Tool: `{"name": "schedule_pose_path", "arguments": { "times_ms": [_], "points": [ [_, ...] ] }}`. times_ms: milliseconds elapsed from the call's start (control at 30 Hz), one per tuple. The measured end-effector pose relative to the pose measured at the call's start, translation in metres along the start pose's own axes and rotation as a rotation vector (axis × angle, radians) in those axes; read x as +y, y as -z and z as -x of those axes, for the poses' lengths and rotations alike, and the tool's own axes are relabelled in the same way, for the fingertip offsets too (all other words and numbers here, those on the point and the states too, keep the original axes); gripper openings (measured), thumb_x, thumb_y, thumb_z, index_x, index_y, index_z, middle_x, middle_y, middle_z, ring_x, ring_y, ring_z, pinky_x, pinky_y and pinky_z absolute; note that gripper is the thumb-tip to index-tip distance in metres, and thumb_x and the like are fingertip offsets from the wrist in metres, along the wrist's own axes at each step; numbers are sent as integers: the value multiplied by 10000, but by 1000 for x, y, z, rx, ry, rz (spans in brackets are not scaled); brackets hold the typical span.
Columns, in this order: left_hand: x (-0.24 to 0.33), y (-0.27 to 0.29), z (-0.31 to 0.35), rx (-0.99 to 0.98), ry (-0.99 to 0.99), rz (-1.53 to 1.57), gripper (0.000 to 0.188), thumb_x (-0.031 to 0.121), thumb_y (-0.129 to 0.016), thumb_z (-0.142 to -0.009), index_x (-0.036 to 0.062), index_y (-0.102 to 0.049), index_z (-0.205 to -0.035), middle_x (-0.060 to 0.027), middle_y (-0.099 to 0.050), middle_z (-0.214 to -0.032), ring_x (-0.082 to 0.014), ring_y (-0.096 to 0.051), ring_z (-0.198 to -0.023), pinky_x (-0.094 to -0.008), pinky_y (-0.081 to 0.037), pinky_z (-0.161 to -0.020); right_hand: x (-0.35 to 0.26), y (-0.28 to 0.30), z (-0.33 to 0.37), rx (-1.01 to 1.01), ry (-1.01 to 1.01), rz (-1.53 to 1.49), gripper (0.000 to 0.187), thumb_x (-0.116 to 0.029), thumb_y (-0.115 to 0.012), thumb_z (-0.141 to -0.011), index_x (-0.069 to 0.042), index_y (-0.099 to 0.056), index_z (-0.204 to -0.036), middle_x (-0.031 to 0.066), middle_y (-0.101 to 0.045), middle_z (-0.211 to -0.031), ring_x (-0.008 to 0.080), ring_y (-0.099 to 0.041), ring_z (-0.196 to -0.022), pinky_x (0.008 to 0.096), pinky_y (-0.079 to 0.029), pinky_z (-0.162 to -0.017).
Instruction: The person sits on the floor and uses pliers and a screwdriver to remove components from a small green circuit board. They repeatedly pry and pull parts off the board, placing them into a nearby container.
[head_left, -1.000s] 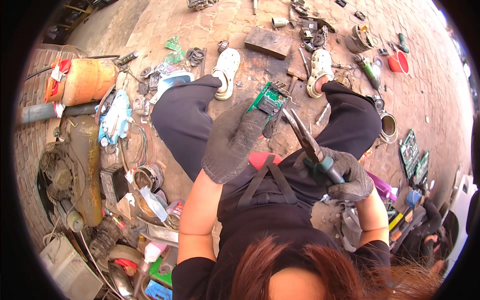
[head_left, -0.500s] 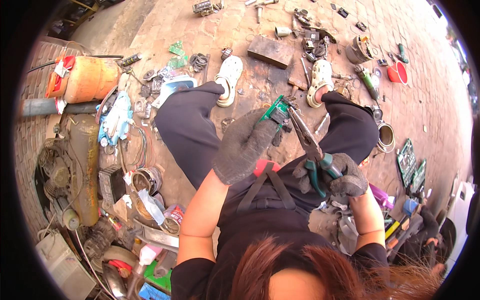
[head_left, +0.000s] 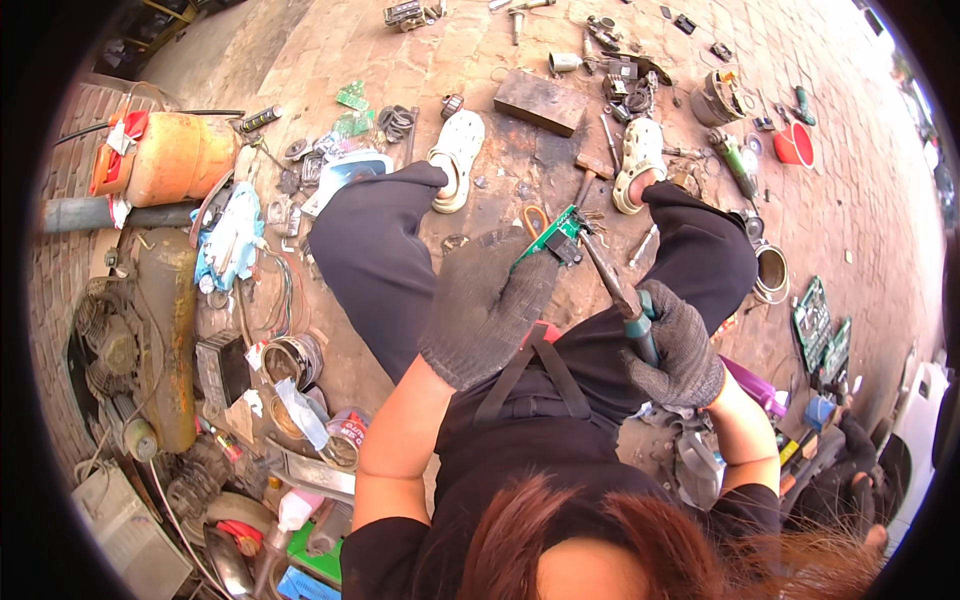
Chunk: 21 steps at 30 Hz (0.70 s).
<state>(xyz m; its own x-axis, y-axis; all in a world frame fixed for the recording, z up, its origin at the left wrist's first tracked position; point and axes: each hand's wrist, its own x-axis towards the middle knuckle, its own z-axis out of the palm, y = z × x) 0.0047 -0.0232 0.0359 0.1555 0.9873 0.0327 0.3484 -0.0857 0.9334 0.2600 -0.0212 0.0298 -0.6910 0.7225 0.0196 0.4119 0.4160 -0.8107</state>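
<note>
My left hand [head_left: 490, 305], in a dark grey knit glove, is closed on a small green circuit board [head_left: 556, 230]. Dark blocky components sit on the board. My right hand [head_left: 682, 345], gloved alike, grips long-nosed pliers [head_left: 612, 277] with green handles. The pliers' jaws reach the right edge of the board, by some thin metal pieces; whether they clamp anything is too small to tell. Both hands are above my lap, between my spread knees. Past the board, a hammer [head_left: 592, 168] lies on the ground, and an orange-brown loop [head_left: 535, 218] shows beside the board's upper edge.
A dark metal block [head_left: 541, 102] lies between my feet. Left are an orange gas cylinder [head_left: 185, 155], a pale blue basin [head_left: 350, 172] and piled scrap parts. Right are an angle grinder [head_left: 735, 165], a red cup [head_left: 794, 146] and an open green tool case [head_left: 822, 330].
The pliers have turned, and their handles, spread apart before, now show edge-on and closer together. My right hand has rolled over them. The board has tilted and sunk a little, uncovering the orange-brown loop.
</note>
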Motion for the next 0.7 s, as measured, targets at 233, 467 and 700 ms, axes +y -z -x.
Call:
{"name": "schedule_pose_path", "arguments": {
  "times_ms": [233, 467, 700],
  "points": [
    [3, -20, 14, 42, 299, 609, 318, 281, -549, -960, -18, -595, -861, 2, -528, -661, -65, -470, -538, -250, -371, -456, 14, -9, 1, 93, 30, 218, 221, -192, -708, -628, -62, -651, -797, 165, -537, -908, 351, -570, -654, 402, -484, -596],
    [-3, -23, 6, 218, 409, 858, 359, 330, -559, -959, -21, -627, -934, 24, -514, -646, -14, -378, -497, -195, -265, -444, 18, -12, 3, 142, 100, 240, 285, -170, -733, -570, -47, -666, -819, 144, -573, -929, 331, -602, -737, 404, -504, -644],
    [1, -9, 4, 70, 497, 1012, 386, 338, -547, -962, -33, -646, -991, 40, -456, -590, -19, -332, -458, -202, -234, -435, 9, -6, 7, 76, 58, 332, 321, -176, -758, -557, -33, -668, -830, 140, -586, -925, 323, -613, -757, 393, -520, -663]
  ]
}}
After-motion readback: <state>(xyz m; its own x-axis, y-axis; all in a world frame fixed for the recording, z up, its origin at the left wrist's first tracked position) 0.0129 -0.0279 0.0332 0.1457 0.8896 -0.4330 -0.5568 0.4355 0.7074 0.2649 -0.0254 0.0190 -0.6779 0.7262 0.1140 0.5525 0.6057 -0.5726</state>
